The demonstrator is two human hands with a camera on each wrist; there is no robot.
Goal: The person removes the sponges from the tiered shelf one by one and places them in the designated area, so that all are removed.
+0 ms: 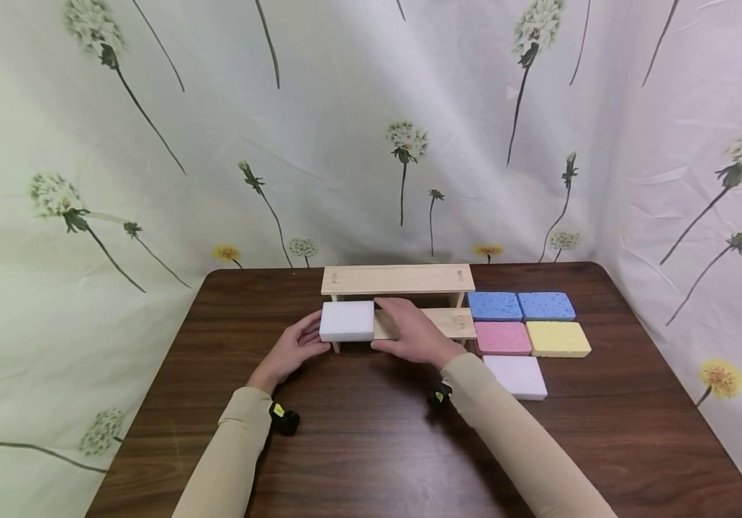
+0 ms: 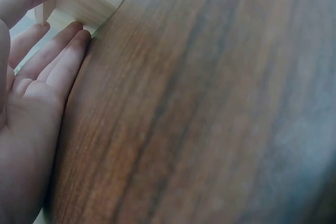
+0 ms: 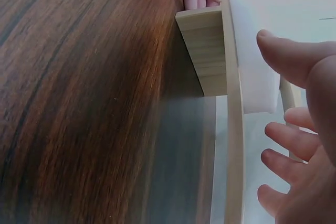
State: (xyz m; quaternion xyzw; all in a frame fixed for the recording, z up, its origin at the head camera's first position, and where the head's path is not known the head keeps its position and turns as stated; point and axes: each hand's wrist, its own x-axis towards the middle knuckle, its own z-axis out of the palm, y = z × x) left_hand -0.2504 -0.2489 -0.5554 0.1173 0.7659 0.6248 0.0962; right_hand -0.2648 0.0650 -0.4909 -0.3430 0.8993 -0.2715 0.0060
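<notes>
A white sponge (image 1: 347, 321) lies flat on the left end of the lower step of a small wooden rack (image 1: 438, 321). My left hand (image 1: 291, 354) is at that end, its fingers stretched out along the table. In the left wrist view its fingertips (image 2: 79, 32) reach the rack's wooden side panel (image 2: 86, 1). My right hand (image 1: 414, 334) hovers over the lower step, just right of the white sponge. In the right wrist view, its thumb and fingers (image 3: 286, 137) are spread with nothing between them, and the sponge (image 3: 254, 61) sits beyond them.
The rack's upper step (image 1: 396, 279) stands behind the lower one. To its right lie two blue sponges (image 1: 494, 306) (image 1: 546, 306), a pink sponge (image 1: 503, 338), a yellow sponge (image 1: 558, 339) and another white sponge (image 1: 516, 377). A flowered curtain (image 1: 345, 144) hangs behind the brown table (image 1: 358, 446).
</notes>
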